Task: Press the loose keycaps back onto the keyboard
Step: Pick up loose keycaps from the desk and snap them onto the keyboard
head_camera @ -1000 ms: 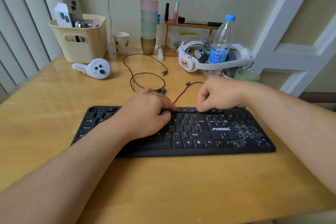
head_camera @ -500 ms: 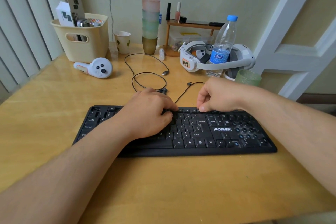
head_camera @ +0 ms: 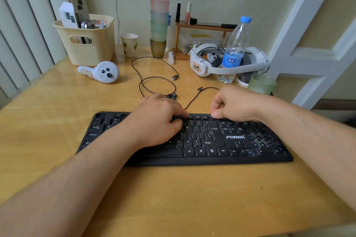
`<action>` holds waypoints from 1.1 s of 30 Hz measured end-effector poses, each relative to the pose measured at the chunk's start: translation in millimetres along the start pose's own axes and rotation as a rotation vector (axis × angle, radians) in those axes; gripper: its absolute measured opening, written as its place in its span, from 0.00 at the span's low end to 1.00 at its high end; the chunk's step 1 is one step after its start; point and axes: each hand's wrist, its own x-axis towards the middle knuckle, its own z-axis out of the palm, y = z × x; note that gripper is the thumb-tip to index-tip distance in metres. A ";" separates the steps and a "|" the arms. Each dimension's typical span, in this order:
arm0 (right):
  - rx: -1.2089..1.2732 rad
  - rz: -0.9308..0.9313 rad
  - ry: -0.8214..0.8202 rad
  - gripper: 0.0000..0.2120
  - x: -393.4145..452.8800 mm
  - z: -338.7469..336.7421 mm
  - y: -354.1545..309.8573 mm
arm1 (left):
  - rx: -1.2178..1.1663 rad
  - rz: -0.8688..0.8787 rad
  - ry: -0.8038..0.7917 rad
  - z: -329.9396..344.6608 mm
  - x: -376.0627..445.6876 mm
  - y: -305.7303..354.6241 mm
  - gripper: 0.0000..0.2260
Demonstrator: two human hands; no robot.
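A black keyboard (head_camera: 210, 140) lies across the middle of the wooden table. Its number pad on the right shows several bare blue stems (head_camera: 258, 138) without caps. My left hand (head_camera: 156, 119) rests on the keyboard's middle, with the forefinger tip pressing on the function row and the thumb just below it. My right hand (head_camera: 233, 105) is curled into a fist at the keyboard's top edge, its thumb tip pressing down on the function row. Whether the fist hides a keycap cannot be told. A few small dark pieces (head_camera: 172, 96) lie behind my left hand, next to a cable.
Behind the keyboard lie a looped black cable (head_camera: 154, 81), a white controller (head_camera: 102, 72), a headset (head_camera: 229, 63) round a water bottle (head_camera: 236, 48), and a green glass (head_camera: 262, 83). A cream basket (head_camera: 86, 44), paper cup (head_camera: 130, 44) and cup stack (head_camera: 159, 15) stand by the wall.
Both hands stay in the same spots on the function row. Only the view has shifted slightly.
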 end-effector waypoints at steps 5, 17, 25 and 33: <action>-0.058 -0.037 0.007 0.02 -3.7 1.4 -3.9 | 0.011 -0.010 -0.005 -1.1 -0.6 1.6 0.16; -0.146 -0.090 0.073 0.04 -4.2 -0.1 -12.0 | 0.025 -0.011 -0.017 -2.3 -0.6 2.3 0.16; -0.156 -0.046 -0.034 0.05 3.7 -5.9 -18.3 | 0.026 -0.014 -0.020 -2.4 -0.4 2.4 0.16; -0.195 0.060 -0.241 0.06 18.4 -18.5 -32.4 | 0.018 -0.023 -0.020 -1.5 -0.4 2.3 0.15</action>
